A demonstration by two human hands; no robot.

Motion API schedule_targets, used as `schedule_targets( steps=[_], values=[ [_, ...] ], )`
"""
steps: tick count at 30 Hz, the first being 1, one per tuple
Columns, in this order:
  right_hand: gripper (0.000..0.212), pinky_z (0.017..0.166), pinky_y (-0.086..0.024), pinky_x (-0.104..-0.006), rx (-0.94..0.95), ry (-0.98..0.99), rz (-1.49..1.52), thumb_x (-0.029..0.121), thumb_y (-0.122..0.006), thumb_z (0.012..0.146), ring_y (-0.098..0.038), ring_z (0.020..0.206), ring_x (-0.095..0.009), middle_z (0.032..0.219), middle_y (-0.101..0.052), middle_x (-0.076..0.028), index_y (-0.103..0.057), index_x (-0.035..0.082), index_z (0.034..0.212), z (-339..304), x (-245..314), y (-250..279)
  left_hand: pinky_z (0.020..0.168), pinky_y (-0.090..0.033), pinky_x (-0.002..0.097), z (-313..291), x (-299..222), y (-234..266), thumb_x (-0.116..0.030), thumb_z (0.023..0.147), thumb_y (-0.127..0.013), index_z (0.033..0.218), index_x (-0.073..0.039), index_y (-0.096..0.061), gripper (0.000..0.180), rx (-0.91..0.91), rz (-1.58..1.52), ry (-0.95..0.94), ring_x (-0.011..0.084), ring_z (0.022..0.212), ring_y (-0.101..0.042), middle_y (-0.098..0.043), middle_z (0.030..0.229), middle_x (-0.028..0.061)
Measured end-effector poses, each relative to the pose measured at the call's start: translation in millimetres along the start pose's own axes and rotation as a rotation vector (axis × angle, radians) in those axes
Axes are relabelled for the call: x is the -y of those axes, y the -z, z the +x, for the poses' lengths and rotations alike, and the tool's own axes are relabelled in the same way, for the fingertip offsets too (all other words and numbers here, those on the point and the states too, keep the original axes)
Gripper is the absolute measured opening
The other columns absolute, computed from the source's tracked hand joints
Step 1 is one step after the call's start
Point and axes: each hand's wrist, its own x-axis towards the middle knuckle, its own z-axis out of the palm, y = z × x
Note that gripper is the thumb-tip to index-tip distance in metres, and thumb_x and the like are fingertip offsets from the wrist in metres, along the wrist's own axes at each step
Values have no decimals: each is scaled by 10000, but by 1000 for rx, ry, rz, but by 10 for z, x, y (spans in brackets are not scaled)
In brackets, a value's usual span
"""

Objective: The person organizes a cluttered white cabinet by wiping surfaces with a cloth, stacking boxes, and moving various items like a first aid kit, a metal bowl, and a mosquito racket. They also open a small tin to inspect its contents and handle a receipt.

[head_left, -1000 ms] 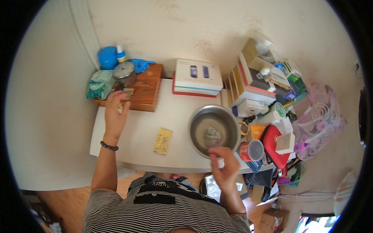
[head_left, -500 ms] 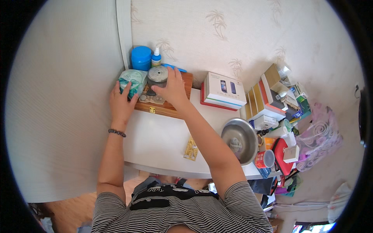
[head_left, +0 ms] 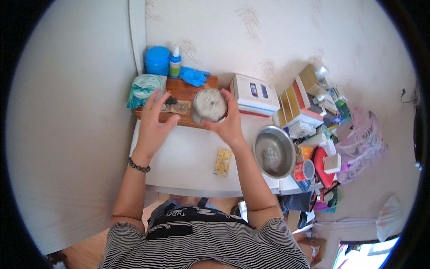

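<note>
My right hand [head_left: 230, 124] grips a round tub [head_left: 209, 104] with a pale, motion-blurred top, thumb at its near side and fingers round its right. The tub is over the right end of a brown wooden box [head_left: 182, 86]. My left hand [head_left: 153, 123] is open and holds nothing, fingers spread above the box's near edge. Close to those fingers lie a crumpled paper note [head_left: 181, 107] and a small dark object [head_left: 170, 101]. A green and white soft pack [head_left: 148, 85] rests at the box's left end. Blue crumpled gloves [head_left: 193, 76] lie along its back.
Behind the box stand a blue tub [head_left: 157, 62] and a spray bottle [head_left: 175, 63]. White phone boxes [head_left: 256, 95] sit to the right, near a steel bowl [head_left: 274, 154]. A yellow packet [head_left: 222, 162] lies on the white table [head_left: 192, 166]. Clutter fills the right end.
My right hand has carried the round tub to the right and nearer me. My left hand has come off the green and white pack and moved right. The blue gloves show more fully.
</note>
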Motion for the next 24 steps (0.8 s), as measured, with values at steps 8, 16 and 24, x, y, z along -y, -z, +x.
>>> schedule_targets(
  steps=[8,16,24],
  values=[
    [1110,972,-390,-463,99,140,-196,213,-901,524,-487,1150,-403,1294,-477,-232,-277,-27,1410,-1114,117,86,1110,-300,417,-412,-549,-475,-290,646,-847,1432,-18,-325,982,622,-117,7,362,1337,-376,-373,1456,209],
    [1047,1003,-406,-470,276,111,-149,157,-876,524,-450,1189,-442,1288,-439,-259,-312,-28,1386,-1332,43,166,1021,-404,401,-720,-475,-611,-268,661,-795,1371,-61,-421,829,605,-176,72,351,1206,-461,-471,1289,190],
    [977,1003,-412,-452,390,164,-30,123,-846,526,-461,1173,-417,1289,-431,-239,-350,-33,1354,-1457,227,376,995,-434,377,-802,-708,-285,-266,645,-804,1333,-76,-436,803,729,-302,143,315,1181,-500,-470,1264,171]
  ],
)
